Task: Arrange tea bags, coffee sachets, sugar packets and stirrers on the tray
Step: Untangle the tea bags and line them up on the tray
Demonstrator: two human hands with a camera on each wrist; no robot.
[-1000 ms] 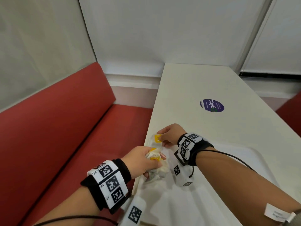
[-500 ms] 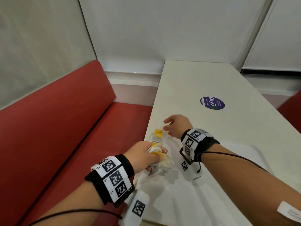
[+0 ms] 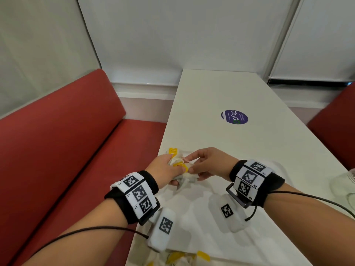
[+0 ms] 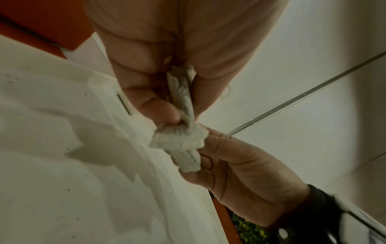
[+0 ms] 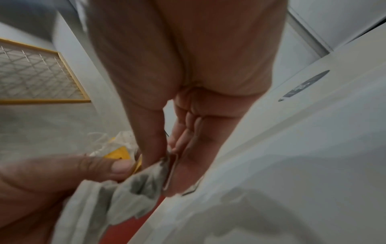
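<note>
Since half a second ago the right hand has left the far tray corner and come back to the bunch at centre, while the left hand has lifted slightly toward it. Item one, 9 o'clock: red bench seat, running beside the white table. Item two, just left of centre: left hand, fingers curled round a bunch of tea bags, white paper with yellow tags, held above the tray's far-left corner. Item three, 12 o'clock of that bunch: single tea bag with yellow tag, lying on the white tray at its far-left corner. Item four, just right of centre: right hand, thumb and fingers pinching the edge of one bag in the bunch; the wrist views confirm both grips on the same cluster. Item five, 1 o'clock: round purple sticker on the table, well apart from the hands. Item six, 6 o'clock: further tea bags with yellow tags at the near tray edge. Item seven, 3 o'clock: clear glass object, partly out of frame.
</note>
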